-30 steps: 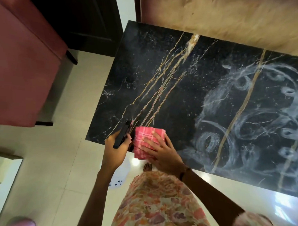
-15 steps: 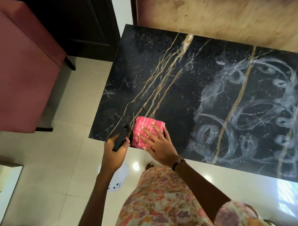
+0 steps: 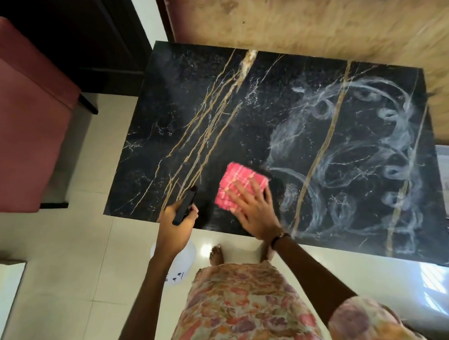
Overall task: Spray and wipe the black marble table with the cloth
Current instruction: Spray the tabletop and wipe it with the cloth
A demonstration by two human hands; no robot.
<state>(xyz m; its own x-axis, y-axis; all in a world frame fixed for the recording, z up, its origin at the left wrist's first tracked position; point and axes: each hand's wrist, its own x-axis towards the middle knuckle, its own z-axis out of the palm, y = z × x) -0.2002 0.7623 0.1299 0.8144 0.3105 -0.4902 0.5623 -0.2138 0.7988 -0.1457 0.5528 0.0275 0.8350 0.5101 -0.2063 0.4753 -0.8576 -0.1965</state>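
Note:
The black marble table (image 3: 184,122) with gold veins fills the middle of the head view. White swirled smears cover its right half. A folded pink checked cloth (image 3: 239,180) lies near the table's front edge. My right hand (image 3: 255,214) presses flat on the cloth with straight, spread fingers. Just left of it, at the front edge, my left hand (image 3: 177,225) grips a spray bottle; its black spray head (image 3: 185,205) sticks out above my fist and its white body (image 3: 175,264) hangs below the hand.
A red upholstered chair (image 3: 24,127) stands left of the table on the pale tiled floor (image 3: 70,266). A tan rug (image 3: 325,25) lies beyond the far edge. My foot (image 3: 216,256) is by the front edge, and a floral dress fills the bottom of the view.
My right hand has slid the pink cloth to the right along the front edge, away from the left hand and toward the white smears. The left hand keeps its grip on the spray bottle.

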